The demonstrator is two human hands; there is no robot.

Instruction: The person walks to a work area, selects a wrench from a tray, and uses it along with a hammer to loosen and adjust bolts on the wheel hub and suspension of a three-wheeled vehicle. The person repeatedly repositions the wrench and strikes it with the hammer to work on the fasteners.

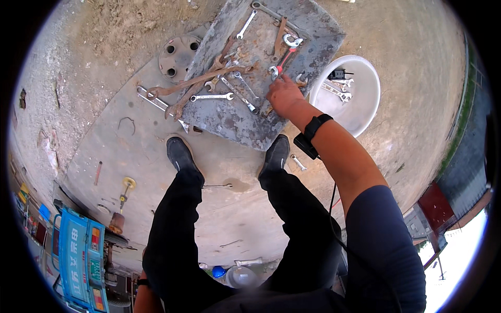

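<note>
My right hand point(286, 97) reaches down over the far right part of a worn grey metal tray point(229, 125). Its fingers bend in at the lower end of a red-handled wrench point(283, 63), partly hiding the grip. Silver combination wrenches point(211, 97) and rusty wrenches point(201, 79) lie across the tray, some crossing its left edge. Another small silver wrench point(247, 24) rests near the far end. Right beside the tray is a white bucket point(369, 112) with several wrenches point(339, 93) inside. My left forearm point(148, 299) shows beside my left leg, which hides most of that hand.
A round metal disc with holes point(179, 56) sits left of the tray. Loose wrenches point(298, 162) lie on the concrete near my shoes. A yellow-topped tool point(125, 193) stands farther left, near a blue truck point(78, 255). A black cable point(332, 208) hangs along my right arm.
</note>
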